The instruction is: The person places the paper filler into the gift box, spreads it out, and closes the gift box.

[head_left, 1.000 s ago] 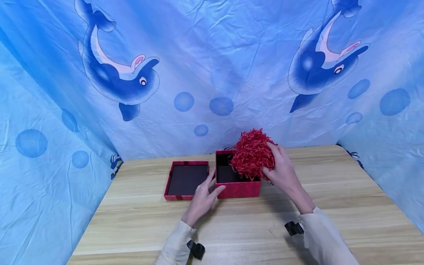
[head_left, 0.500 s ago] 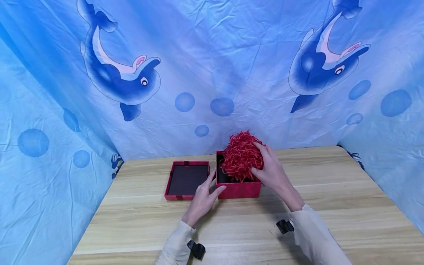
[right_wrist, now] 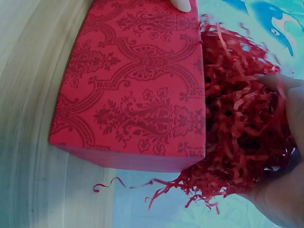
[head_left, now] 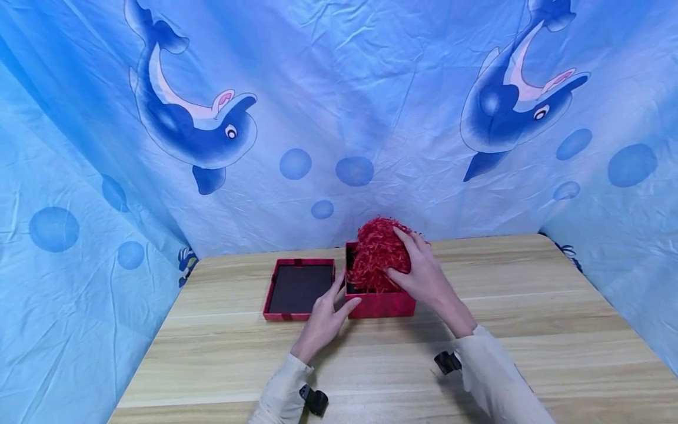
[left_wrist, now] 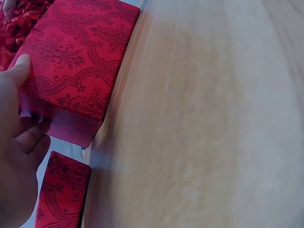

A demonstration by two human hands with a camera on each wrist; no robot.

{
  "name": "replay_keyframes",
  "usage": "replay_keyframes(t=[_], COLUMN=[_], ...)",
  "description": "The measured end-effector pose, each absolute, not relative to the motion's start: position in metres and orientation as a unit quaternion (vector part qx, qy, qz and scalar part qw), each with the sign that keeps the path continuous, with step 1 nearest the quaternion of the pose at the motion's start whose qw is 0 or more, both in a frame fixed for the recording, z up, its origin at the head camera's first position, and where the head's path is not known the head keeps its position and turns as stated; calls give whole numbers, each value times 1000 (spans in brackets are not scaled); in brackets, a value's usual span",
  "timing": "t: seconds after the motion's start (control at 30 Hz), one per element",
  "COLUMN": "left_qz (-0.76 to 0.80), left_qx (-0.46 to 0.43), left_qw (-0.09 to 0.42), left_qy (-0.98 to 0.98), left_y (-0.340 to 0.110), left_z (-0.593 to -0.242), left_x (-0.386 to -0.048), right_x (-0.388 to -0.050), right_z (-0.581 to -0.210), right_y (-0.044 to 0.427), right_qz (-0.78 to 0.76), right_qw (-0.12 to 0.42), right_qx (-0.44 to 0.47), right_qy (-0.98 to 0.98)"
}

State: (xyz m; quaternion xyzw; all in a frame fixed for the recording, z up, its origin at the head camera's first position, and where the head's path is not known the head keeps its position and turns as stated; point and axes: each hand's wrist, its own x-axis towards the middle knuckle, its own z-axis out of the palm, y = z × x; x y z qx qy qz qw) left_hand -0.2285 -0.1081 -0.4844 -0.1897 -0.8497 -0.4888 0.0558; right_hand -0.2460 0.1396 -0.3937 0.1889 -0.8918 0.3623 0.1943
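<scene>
A red box [head_left: 382,305] with a dark floral pattern stands open-topped on the table, black inside. My left hand [head_left: 324,320] holds its near left corner, thumb [left_wrist: 21,71] on the front face and fingers along the left side. My right hand [head_left: 424,280] grips a big clump of red shredded paper [head_left: 378,253] from its right side. The clump sits partly in the box mouth and bulges above the rim. In the right wrist view, loose strands of the shredded paper [right_wrist: 237,109] hang over the box's right edge.
Left of the box lies the box lid [head_left: 299,288], upturned, with a black inside and red rim. Everything rests on a wood-grain table [head_left: 222,359]. A blue cloth backdrop [head_left: 339,106] with dolphins rises behind and at both sides.
My right hand has moved left and slightly down with the shredded paper, which now fills more of the box mouth. My left hand and the lid stay in place.
</scene>
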Motion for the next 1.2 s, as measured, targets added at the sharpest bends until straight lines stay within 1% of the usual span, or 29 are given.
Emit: replay_keyframes(t=[0.1,0.43,0.73,0.9,1.03,1.2], left_qz=[-494,-485,-484,-489,-496,-499], left_qx=[-192,-189,-196,-197,-198,-199], left_qw=[54,55,62,63,59,61], left_qy=[-846,-852,-851,-848,-844,-841], left_y=[-108,-108,-106,-107,-107,-108], left_z=[-485,-486,-485,-485,-485,-486], left_x=[-228,-229,-230,-230,-230,-231], right_x=[-247,-244,-236,-235,-242,-256], right_z=[-394,-395,-403,-407,-406,-406], right_y=[137,134,137,133,127,118], right_qz=[363,355,314,266,250,251], right_qw=[197,231,227,189,141,68], right_qx=[200,223,237,270,293,298], right_qy=[-889,-878,-891,-906,-912,-918])
